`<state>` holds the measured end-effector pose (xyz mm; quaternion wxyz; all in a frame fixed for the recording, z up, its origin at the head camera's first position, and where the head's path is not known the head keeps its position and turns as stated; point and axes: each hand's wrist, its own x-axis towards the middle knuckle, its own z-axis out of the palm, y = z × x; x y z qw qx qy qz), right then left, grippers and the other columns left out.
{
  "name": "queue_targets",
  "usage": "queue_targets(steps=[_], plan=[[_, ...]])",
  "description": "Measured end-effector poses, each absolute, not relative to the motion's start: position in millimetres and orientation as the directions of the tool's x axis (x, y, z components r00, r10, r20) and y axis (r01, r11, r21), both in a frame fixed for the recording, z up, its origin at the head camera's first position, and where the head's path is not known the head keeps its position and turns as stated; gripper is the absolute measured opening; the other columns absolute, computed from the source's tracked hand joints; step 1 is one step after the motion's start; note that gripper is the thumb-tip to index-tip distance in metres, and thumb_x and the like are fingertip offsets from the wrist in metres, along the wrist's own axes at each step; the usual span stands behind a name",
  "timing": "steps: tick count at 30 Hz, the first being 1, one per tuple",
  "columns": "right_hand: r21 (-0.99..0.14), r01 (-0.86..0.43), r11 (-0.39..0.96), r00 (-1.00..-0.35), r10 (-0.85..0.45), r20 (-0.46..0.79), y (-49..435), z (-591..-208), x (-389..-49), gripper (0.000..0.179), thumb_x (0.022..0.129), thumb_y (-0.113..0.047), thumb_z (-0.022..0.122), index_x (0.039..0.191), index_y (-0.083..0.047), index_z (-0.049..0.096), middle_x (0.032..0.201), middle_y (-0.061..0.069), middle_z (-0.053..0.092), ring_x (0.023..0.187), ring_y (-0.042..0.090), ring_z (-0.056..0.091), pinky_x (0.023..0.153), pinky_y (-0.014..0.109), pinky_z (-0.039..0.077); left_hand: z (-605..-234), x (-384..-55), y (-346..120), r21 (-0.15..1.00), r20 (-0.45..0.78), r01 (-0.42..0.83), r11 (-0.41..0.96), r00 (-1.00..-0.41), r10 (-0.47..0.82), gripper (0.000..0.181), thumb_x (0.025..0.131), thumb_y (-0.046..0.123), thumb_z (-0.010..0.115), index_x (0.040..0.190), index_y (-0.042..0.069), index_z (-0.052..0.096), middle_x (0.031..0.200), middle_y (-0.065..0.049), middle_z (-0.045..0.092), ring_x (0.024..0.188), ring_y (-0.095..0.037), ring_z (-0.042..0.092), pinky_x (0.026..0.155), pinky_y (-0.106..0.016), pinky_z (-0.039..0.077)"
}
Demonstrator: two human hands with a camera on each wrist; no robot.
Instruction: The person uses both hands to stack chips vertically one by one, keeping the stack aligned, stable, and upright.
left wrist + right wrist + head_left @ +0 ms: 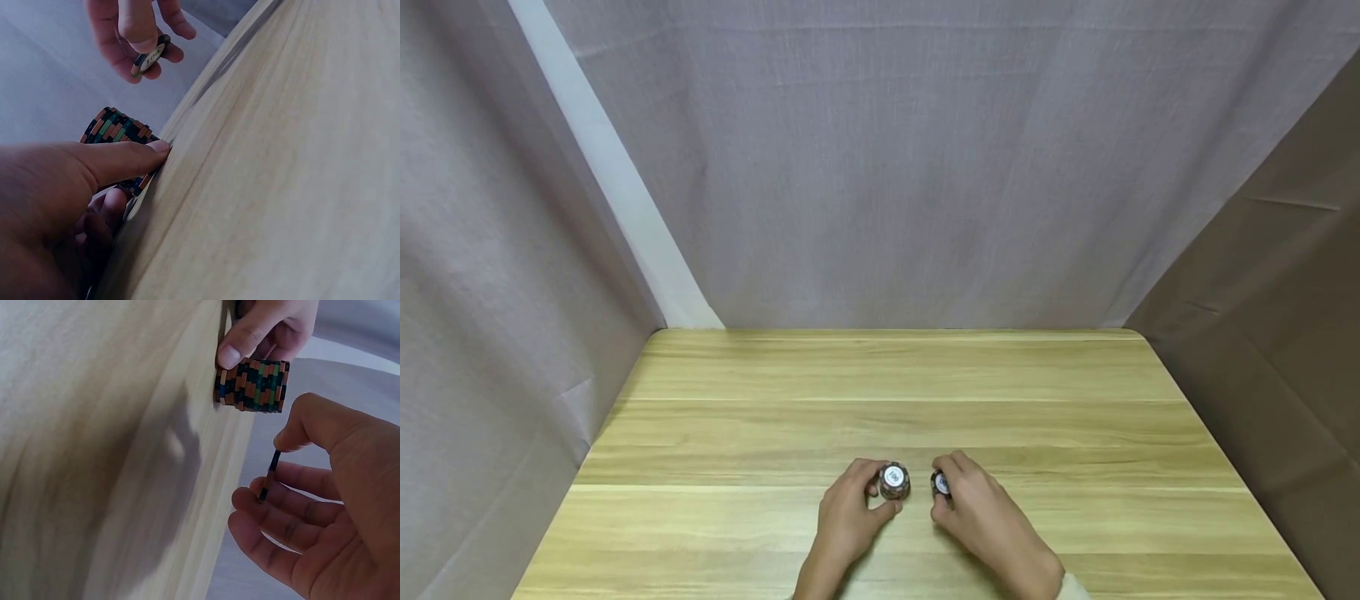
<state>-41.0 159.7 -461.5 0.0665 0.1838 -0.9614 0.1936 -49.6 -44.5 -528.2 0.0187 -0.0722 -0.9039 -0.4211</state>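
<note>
A stack of poker chips (894, 478), its top one marked 100, stands upright on the wooden table. My left hand (846, 518) holds the stack low from its left side, thumb in front and fingers behind. Orange, dark and green edges of the stacked chips (255, 386) show in the right wrist view. To the right of the stack, my right hand (983, 510) pinches a single poker chip (941, 485) between thumb and fingers. That chip (151, 57) is tilted and held above the tabletop, apart from the stack.
The light wood table (880, 400) reaches back to a grey cloth curtain (880, 167). More cloth hangs along the left side (490, 292), and a brown cloth (1285, 317) along the right. A pale strip (617, 167) runs down the back left corner.
</note>
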Motion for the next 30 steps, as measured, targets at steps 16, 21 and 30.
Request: queue_targets(steps=[16,21,30], plan=[[-0.31,-0.427,0.849,-0.9,-0.367,0.236,153,-455,-41,0.03,0.08,-0.008,0.075,0.11,-0.003,0.073,0.102,0.001,0.066,0.088,0.01,0.062,0.076,0.031,0.06,-528,-51,-44,0.761,0.07,0.128,0.636,-0.991,0.115,0.052,0.074,0.023,0.094,0.122,0.02,0.075,0.109,0.012,0.069,0.086,-0.001,0.057,0.076,-0.029,0.048],[-0.336,-0.446,0.83,-0.892,-0.378,0.25,148,-455,-43,0.032,0.081,-0.008,0.075,0.112,-0.003,0.072,0.103,0.001,0.067,0.089,0.009,0.062,0.076,0.03,0.06,-529,-50,-43,0.764,0.065,0.122,0.634,-0.991,0.113,0.052,0.075,0.023,0.094,0.122,0.02,0.075,0.112,0.011,0.07,0.087,0.0,0.058,0.077,-0.029,0.048],[-0.349,-0.488,0.8,-0.87,-0.413,0.269,138,-454,-49,0.035,0.082,-0.008,0.081,0.115,0.0,0.071,0.106,0.006,0.07,0.095,0.013,0.066,0.081,0.033,0.061,-529,-52,-42,0.765,0.051,0.115,0.634,-0.992,0.118,0.051,0.077,0.026,0.093,0.124,0.02,0.075,0.112,0.012,0.069,0.086,0.001,0.056,0.074,-0.027,0.046]])
